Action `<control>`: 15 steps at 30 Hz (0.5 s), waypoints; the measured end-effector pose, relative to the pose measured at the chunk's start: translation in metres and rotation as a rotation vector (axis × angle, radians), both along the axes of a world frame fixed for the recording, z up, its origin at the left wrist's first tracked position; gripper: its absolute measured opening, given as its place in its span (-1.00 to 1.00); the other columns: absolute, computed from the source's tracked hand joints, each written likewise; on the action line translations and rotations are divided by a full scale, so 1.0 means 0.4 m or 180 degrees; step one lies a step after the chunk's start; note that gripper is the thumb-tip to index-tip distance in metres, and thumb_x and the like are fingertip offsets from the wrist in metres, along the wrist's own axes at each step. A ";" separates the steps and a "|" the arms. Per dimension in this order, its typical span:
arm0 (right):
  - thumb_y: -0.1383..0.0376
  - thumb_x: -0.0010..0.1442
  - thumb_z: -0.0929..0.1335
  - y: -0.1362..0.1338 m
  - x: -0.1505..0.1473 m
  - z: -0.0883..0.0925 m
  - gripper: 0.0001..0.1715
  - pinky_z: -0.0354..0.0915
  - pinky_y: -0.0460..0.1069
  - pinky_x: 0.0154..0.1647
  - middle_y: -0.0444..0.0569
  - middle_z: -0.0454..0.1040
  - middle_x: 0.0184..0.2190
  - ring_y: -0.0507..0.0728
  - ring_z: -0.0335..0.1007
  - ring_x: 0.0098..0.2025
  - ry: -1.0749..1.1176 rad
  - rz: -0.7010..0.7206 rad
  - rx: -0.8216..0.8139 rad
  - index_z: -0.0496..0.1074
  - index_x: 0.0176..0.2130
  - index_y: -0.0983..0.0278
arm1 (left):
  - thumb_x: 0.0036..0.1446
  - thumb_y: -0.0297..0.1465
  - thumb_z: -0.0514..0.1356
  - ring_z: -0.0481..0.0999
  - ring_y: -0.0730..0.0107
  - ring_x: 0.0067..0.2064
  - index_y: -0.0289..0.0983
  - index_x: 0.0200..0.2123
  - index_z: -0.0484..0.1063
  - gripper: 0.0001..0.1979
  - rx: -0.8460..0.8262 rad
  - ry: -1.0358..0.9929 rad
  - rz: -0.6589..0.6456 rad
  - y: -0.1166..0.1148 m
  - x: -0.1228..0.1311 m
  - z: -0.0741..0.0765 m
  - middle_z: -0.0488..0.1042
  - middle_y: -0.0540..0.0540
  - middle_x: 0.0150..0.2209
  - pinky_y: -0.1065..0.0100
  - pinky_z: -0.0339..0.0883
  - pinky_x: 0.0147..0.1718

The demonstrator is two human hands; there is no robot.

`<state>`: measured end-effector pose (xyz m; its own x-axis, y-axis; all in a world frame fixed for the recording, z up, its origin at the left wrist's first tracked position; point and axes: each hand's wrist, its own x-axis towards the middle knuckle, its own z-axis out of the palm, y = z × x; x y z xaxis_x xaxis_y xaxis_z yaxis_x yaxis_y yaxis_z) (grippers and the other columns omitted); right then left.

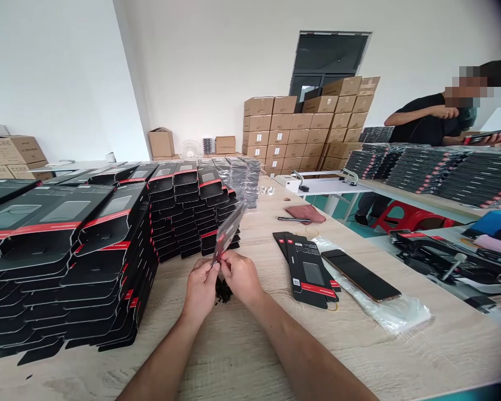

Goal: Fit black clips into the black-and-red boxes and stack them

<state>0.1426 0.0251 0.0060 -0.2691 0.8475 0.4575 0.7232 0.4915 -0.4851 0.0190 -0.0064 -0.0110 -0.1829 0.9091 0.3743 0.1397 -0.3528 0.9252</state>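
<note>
A thin black-and-red packaging box (229,231) stands on edge, tilted away from me, between my hands. My left hand (200,285) is closed on its near lower end. My right hand (242,277) is closed at the same end, thumb and fingers pinched at the edge; the exact spot they grip is hidden. Beneath my hands lies a small pile of black scraps (222,292) on the wooden table (234,356). Left of my hands rise tall stacks of flattened black boxes (104,262) with red bands and open ends.
To the right lie several flat black boxes (311,273), a phone (361,274) on clear plastic bags (401,312), a pen (294,219) and a reddish-brown pouch (305,213). Cartons (292,131) are piled behind. A person (426,120) works at another table with stacked boxes (434,170).
</note>
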 end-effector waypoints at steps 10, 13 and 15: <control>0.19 0.21 0.25 0.020 0.022 0.003 -0.82 0.22 -0.06 -0.37 -0.15 0.38 -0.47 0.05 0.30 -0.44 0.1532 0.0444 -0.0371 0.29 -0.19 0.21 | 0.09 -0.17 0.18 0.46 0.26 -0.30 -0.27 -0.27 0.56 -0.69 -0.0520 -0.0312 -0.0514 0.001 -0.008 -0.004 0.51 -0.05 -0.40 0.29 0.35 -0.26; 0.06 0.18 0.28 0.038 0.062 0.022 -0.69 0.22 -0.04 -0.33 -0.13 0.35 -0.43 0.06 0.27 -0.40 0.2155 0.0213 -0.0448 0.29 -0.20 0.23 | 0.03 -0.23 0.24 0.47 0.18 -0.19 -0.25 -0.35 0.58 -0.77 -0.0394 -0.0190 -0.0677 -0.012 -0.006 0.025 0.54 -0.06 -0.35 0.27 0.31 -0.14; 0.02 0.18 0.27 0.035 0.081 0.028 -0.66 0.19 -0.06 -0.39 -0.16 0.31 -0.49 0.03 0.21 -0.45 0.2376 0.0708 -0.1001 0.30 -0.32 0.25 | -0.04 -0.28 0.30 0.44 0.09 -0.05 -0.23 -0.32 0.59 -0.80 -0.0439 -0.0517 -0.0857 -0.025 -0.006 0.045 0.56 -0.10 -0.21 0.25 0.27 -0.05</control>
